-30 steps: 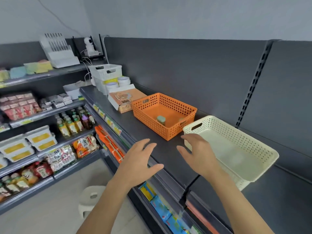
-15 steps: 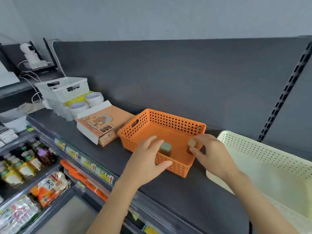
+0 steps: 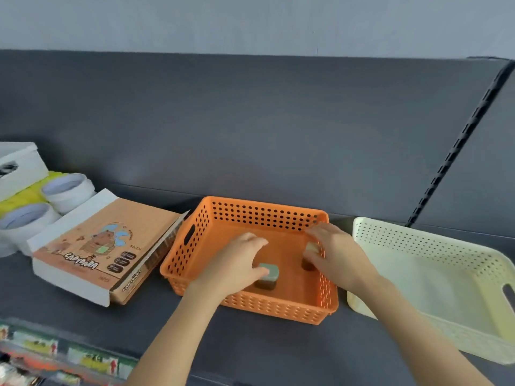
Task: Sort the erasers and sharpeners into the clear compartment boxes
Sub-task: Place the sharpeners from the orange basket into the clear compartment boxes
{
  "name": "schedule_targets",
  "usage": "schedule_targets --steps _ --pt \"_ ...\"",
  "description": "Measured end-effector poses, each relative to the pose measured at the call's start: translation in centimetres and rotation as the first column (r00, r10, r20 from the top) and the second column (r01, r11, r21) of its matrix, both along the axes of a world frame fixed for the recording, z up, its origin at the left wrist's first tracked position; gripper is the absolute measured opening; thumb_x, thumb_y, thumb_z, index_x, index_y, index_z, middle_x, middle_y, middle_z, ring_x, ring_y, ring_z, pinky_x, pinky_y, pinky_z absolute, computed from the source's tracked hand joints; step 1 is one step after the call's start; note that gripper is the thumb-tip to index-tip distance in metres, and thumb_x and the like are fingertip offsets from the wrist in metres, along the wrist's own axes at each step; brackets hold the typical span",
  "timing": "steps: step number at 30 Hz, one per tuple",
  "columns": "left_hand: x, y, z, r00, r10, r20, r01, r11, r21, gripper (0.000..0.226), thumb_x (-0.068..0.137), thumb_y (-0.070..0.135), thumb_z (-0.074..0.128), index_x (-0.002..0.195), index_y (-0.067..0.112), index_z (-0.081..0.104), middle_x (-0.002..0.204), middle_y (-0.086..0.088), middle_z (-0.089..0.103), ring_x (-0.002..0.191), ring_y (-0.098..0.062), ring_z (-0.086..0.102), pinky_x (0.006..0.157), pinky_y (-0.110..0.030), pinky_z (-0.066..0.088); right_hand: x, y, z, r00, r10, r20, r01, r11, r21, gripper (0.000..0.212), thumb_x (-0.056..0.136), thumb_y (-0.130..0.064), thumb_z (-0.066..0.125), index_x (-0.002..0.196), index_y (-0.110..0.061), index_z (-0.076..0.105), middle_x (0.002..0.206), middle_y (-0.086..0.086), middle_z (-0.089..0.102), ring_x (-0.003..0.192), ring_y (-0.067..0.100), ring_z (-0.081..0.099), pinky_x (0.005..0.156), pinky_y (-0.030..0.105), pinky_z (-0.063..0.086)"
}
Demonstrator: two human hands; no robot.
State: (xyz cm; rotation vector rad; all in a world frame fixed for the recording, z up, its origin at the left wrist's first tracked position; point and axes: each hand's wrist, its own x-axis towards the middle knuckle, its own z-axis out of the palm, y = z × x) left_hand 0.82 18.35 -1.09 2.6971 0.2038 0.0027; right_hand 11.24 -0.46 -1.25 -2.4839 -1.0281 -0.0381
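An orange perforated basket (image 3: 195, 254) stands on the dark shelf with two small blocks inside. One is a green-topped block (image 3: 269, 271) near the basket's middle, the other a beige-topped block (image 3: 311, 248) by the right wall. My left hand (image 3: 237, 264) reaches over the front rim, its thumb against the green-topped block and its fingers spread above it. My right hand (image 3: 337, 254) is in from the right and pinches the beige-topped block between thumb and fingers. No clear compartment box is in view.
A cream perforated basket (image 3: 434, 246) sits right of the orange one. On the left lies an orange-and-white cardboard box (image 3: 103, 246) with its lid open. Beyond it stand white round tubs (image 3: 67, 188) and a white bin (image 3: 19, 165). The shelf's front edge carries price labels (image 3: 92, 363).
My view moved in on the orange basket. Both hands went from above the shelf edge into it, the left to the green-topped block, the right closing on the beige-topped one.
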Motion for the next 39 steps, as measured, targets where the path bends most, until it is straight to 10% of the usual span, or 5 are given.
schedule_targets --steps 7,25,33,36,39 --pt "2.3 0.9 -1.2 0.990 -0.042 -0.131 0.033 0.997 -0.074 0.060 0.087 0.038 0.065 0.141 0.030 0.040 0.149 0.007 0.037 0.132 -0.013 0.041 0.106 -0.033 0.039 1.4 1.6 -1.3 0.981 0.117 0.156 -0.062 0.946 -0.318 0.023 0.081 -0.026 0.053 0.104 -0.024 0.057 0.111 -0.005 0.059 0.114 0.014 0.048 0.116 0.032 0.011" --pt "1.1 -0.3 -2.1 0.975 -0.112 -0.189 0.092 0.989 -0.116 0.059 0.078 0.040 0.074 0.133 0.029 0.052 0.131 0.009 0.055 0.111 -0.009 0.055 0.091 -0.028 0.048 -0.2 2.4 -1.7 0.955 0.099 0.279 0.045 0.883 -0.467 0.026 0.082 -0.002 0.042 0.083 -0.019 0.062 0.086 -0.001 0.063 0.090 0.020 0.059 0.116 0.039 0.005" --pt "0.4 -0.5 -0.9 0.994 -0.008 0.105 0.023 0.990 -0.140 0.033 0.088 0.020 0.064 0.120 0.022 0.059 0.112 0.008 0.060 0.088 -0.009 0.061 0.079 -0.029 0.054 -2.0 0.8 0.2 0.998 -0.057 0.013 0.056 0.997 0.060 0.033 0.079 0.001 0.052 0.107 -0.011 0.062 0.112 0.000 0.051 0.097 0.020 0.056 0.082 0.025 0.047" --pt "0.5 -1.1 -0.4 0.968 0.030 0.251 0.009 0.988 -0.153 0.026 0.086 0.020 0.065 0.111 0.022 0.058 0.100 0.011 0.057 0.085 -0.006 0.056 0.072 -0.022 0.051 -3.9 -0.6 1.3 0.979 -0.196 -0.051 0.202 0.938 0.282 0.045 0.076 0.007 0.057 0.117 -0.012 0.061 0.095 -0.012 0.049 0.088 -0.001 0.051 0.076 0.003 0.039" --pt "1.0 -2.3 0.1 0.942 0.025 0.336 0.045 0.979 -0.198 0.024 0.084 0.019 0.068 0.106 0.022 0.057 0.099 0.013 0.055 0.088 -0.007 0.053 0.065 -0.014 0.046 -5.8 -2.1 1.7 0.927 -0.349 -0.136 0.373 0.833 0.409 0.052 0.076 0.002 0.066 0.123 -0.018 0.057 0.092 -0.018 0.046 0.086 -0.006 0.049 0.083 0.010 0.045"
